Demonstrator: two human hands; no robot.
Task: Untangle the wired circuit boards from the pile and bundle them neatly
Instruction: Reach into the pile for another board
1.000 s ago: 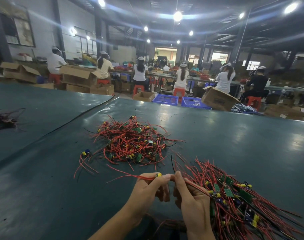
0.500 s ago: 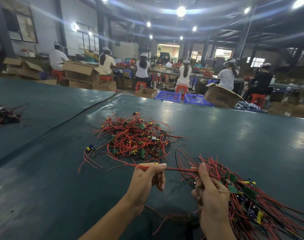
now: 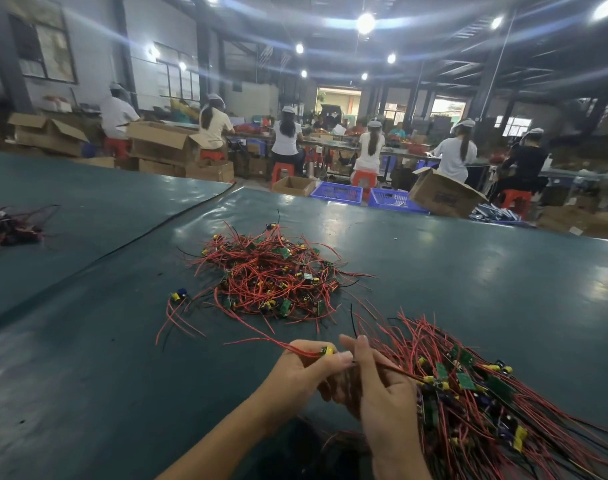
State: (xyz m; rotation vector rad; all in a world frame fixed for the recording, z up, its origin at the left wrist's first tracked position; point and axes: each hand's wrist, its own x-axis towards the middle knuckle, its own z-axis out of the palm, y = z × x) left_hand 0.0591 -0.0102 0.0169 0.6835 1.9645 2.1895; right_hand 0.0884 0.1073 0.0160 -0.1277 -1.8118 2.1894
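At the frame's bottom centre, the left hand (image 3: 295,372) pinches one wired board (image 3: 328,350); the right hand (image 3: 385,400) clasps one bundle (image 3: 475,410); one tangled pile (image 3: 271,275) lies centre-frame.

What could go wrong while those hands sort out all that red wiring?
The left hand and right hand both pinch one wired board; a hard pull might strain its thin leads. Its free red ends lie near the tangled pile and could snag there. The sorted bundle lies fanned out by the right hand, so a nudge could muddle it.
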